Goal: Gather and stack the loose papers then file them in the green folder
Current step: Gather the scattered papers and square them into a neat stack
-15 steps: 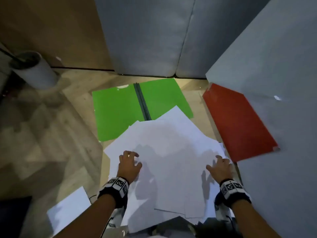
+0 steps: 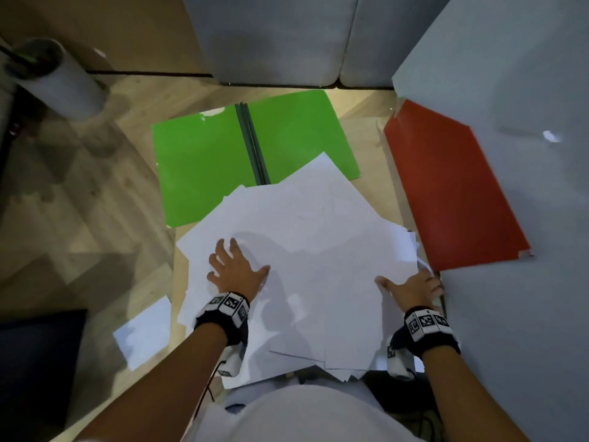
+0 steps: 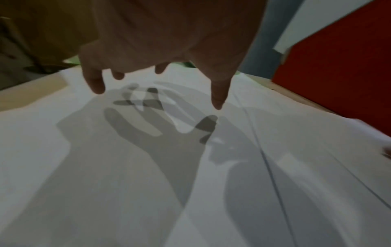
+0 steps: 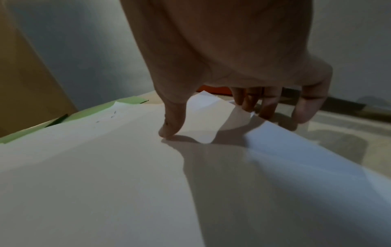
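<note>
A loose pile of white papers [image 2: 312, 247] lies fanned out on the wooden table and covers the near corner of the open green folder [image 2: 204, 164]. My left hand [image 2: 237, 260] is spread over the left part of the pile; in the left wrist view its fingers [image 3: 93, 80] hover just above the papers [image 3: 127, 167]. My right hand [image 2: 411, 285] is at the pile's right edge. Its thumb [image 4: 169, 130] presses on the top sheet [image 4: 105, 167] while the fingers [image 4: 266, 107] reach past the edge against a lifted corner.
A red folder [image 2: 452, 193] leans on grey upholstery [image 2: 510, 314] at the right. Grey cushions [image 2: 277, 36] stand behind the green folder. One white sheet [image 2: 143, 330] lies on the floor at lower left, near a dark object [image 2: 38, 362]. A grey cylinder [image 2: 60, 81] stands far left.
The left hand's fingers have gone from curled to spread over the pile. The right hand has shifted to the pile's right edge, thumb on top.
</note>
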A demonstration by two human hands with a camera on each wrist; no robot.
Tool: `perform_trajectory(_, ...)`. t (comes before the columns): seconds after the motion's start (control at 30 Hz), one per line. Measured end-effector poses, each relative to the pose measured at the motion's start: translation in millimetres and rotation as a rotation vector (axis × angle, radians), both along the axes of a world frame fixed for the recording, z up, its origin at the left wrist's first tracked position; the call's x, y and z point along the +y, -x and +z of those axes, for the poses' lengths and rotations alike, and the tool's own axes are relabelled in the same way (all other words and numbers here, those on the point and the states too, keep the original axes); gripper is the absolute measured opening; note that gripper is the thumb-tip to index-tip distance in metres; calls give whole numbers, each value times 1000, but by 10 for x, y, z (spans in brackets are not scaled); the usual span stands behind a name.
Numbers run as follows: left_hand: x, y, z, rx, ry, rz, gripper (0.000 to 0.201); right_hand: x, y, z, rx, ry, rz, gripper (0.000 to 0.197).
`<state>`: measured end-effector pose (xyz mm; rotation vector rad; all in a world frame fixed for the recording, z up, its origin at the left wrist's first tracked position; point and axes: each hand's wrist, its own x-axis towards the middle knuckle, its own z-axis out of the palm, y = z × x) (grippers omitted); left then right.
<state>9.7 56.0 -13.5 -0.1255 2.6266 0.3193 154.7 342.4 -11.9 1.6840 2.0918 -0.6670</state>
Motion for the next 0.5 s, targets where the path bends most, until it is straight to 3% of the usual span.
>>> perform_trajectory(0.1, -137, 68, -47, -81, -21, 191, 110, 24, 18, -43, -7, -11, -40, 123)
perform_trajectory(0.3, -171, 19, -93, -81, 32, 120, 104, 16, 107, -55, 100, 40, -108, 114)
perform_trajectory(0.5, -146, -32, -42, -7, -107, 94, 100, -26, 218, -122, 153, 73, -83, 99)
